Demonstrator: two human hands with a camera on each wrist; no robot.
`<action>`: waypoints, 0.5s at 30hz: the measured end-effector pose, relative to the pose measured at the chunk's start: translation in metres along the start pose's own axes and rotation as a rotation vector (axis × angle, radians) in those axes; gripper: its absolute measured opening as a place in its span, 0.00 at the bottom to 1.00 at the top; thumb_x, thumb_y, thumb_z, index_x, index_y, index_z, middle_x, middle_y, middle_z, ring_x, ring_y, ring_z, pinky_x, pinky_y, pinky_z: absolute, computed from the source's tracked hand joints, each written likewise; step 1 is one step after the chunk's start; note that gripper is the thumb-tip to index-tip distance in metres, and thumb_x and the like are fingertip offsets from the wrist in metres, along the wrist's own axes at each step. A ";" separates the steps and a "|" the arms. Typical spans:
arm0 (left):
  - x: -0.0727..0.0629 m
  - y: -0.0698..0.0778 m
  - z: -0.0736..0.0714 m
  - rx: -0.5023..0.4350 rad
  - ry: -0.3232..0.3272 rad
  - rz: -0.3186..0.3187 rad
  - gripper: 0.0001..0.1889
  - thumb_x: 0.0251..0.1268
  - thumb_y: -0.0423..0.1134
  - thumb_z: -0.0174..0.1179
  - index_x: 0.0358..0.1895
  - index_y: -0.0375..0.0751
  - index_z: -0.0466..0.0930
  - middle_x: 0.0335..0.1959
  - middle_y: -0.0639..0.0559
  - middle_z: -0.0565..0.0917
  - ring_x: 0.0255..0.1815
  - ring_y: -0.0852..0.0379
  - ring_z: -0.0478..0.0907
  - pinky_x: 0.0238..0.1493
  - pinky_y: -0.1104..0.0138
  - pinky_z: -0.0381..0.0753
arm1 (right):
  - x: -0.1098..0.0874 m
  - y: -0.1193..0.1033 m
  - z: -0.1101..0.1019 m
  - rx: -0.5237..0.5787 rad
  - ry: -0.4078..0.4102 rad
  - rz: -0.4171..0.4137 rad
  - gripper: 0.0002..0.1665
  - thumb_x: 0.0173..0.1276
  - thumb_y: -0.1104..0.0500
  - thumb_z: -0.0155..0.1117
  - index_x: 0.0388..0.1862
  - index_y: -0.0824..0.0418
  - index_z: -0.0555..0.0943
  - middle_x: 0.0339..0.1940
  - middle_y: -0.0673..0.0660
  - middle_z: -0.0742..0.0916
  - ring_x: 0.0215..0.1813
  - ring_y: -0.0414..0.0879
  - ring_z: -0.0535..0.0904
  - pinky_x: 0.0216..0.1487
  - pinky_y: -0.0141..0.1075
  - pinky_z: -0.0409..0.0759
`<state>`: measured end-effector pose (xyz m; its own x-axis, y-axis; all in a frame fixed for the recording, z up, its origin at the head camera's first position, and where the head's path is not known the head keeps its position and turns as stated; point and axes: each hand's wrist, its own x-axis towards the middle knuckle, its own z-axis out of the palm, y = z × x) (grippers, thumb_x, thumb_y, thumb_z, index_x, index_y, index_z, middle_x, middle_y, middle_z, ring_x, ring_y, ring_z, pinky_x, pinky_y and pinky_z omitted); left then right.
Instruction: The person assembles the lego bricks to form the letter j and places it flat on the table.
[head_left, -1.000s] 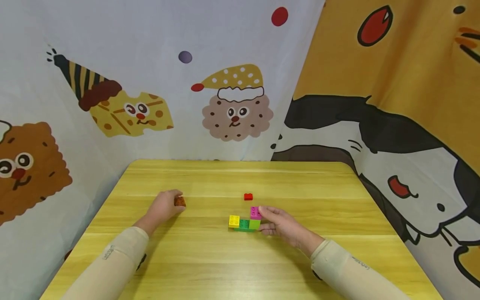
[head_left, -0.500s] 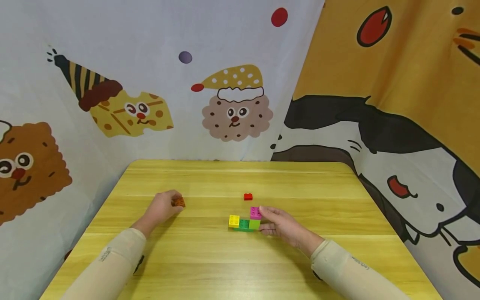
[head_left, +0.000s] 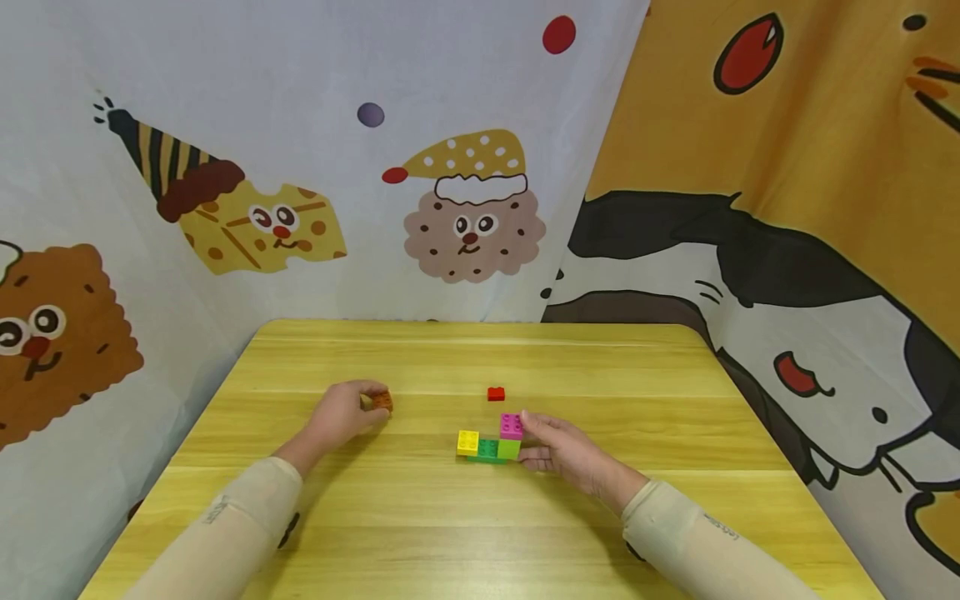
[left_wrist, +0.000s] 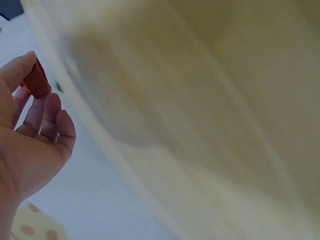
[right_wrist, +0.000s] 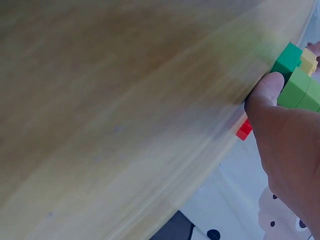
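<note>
My left hand [head_left: 347, 414] pinches a brown toy building brick [head_left: 382, 402] between thumb and fingertips over the left half of the table. In the left wrist view the same brick [left_wrist: 38, 81] looks reddish-brown, its lower side near the curled fingers. On the right, my right hand [head_left: 570, 448] grips the end of a small brick build: a green base [head_left: 487, 450] with a yellow brick [head_left: 468, 442] at its left end, and a lime-green brick [head_left: 509, 450] under a magenta brick [head_left: 512, 426] at its right end. The thumb lies against the magenta brick.
A loose red brick [head_left: 496, 394] lies on the wooden table [head_left: 450, 533] just behind the build. A cartoon-printed cloth [head_left: 300, 75] hangs along the table's far edge and both sides.
After a slight shift to the left, my left hand has moved right with the brown brick, closer to the build. My right hand and the build have stayed in place.
</note>
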<state>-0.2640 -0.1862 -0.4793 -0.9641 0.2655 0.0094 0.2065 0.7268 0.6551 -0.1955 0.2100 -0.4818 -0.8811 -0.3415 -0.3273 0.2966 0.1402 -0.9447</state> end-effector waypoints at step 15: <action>0.008 0.109 0.034 -0.087 -0.042 0.210 0.21 0.67 0.40 0.76 0.63 0.49 0.88 0.59 0.54 0.90 0.52 0.44 0.82 0.47 0.63 0.83 | -0.001 -0.001 -0.001 -0.006 -0.036 -0.024 0.52 0.82 0.24 0.42 0.79 0.66 0.69 0.73 0.67 0.81 0.61 0.54 0.86 0.70 0.50 0.82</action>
<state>-0.2431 -0.0832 -0.4337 -0.8933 0.4325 0.1221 0.3849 0.5959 0.7048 -0.1949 0.2114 -0.4805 -0.8742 -0.3777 -0.3050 0.2731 0.1368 -0.9522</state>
